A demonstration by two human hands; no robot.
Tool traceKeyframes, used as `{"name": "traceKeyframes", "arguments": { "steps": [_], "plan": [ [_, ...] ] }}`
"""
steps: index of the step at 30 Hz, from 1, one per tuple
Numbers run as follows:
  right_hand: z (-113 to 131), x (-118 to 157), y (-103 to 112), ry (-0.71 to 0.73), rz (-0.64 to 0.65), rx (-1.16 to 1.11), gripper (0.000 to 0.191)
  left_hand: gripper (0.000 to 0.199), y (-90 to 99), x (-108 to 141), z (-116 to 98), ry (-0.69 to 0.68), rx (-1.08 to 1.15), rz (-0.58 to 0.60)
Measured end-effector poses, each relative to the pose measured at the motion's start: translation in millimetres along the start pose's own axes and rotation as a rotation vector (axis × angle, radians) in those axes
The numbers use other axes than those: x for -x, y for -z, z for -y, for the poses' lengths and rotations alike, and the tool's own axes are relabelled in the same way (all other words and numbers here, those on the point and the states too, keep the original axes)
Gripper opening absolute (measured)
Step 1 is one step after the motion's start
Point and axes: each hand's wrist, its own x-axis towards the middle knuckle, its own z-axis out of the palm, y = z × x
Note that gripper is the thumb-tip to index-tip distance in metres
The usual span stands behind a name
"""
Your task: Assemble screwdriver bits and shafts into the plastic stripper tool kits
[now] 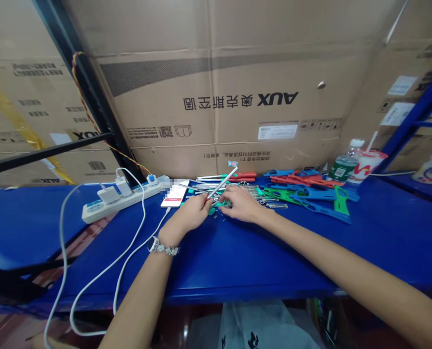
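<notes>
Left hand grasped slim rod; right hand bent over tool pile, grip was unclear.

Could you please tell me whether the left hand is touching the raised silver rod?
Touching: the head view shows the left hand gripping the silver rod near its lower end.

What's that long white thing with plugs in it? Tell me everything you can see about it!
It's a power strip, white and plastic-looking, with blue patches around its sockets. It lies slantwise on the blue shelf, its far end nearer the cardboard box. Two white chargers with white cables are plugged in, plus a small blue-and-white plug towards the far end. Neither the left hand nor the right hand touches it.
</notes>
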Motion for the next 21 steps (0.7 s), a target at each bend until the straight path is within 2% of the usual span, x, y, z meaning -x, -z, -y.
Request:
{"name": "traceKeyframes", "arguments": {
  "steps": [3, 6, 10, 14, 21],
  "plan": [
    [-16, 12, 12, -0.164, -0.156, -0.372, 0.01, 0.025, -1.1, 0, -1, -0.016, -0.037, 0.002],
    [-36, 26, 24, -0.331, -0.209, -0.844, 0.027, 0.026, -4.8, 0, -3, -0.048, -0.098, 0.001],
    [-54, 42, 35, -0.497, -0.368, -1.146, 0.044, 0.021, -12.3, 3, -7, -0.114, -0.12, 0.04],
    [-57, 47, 37, -0.507, -0.485, -1.242, 0.046, 0.031, -16.8, 5, -17, -0.213, -0.122, 0.059],
    [-51, 49, 38, -0.383, -0.502, -0.991, 0.037, 0.034, -17.9, 5, -23, -0.261, -0.127, 0.039]
  ]
}}
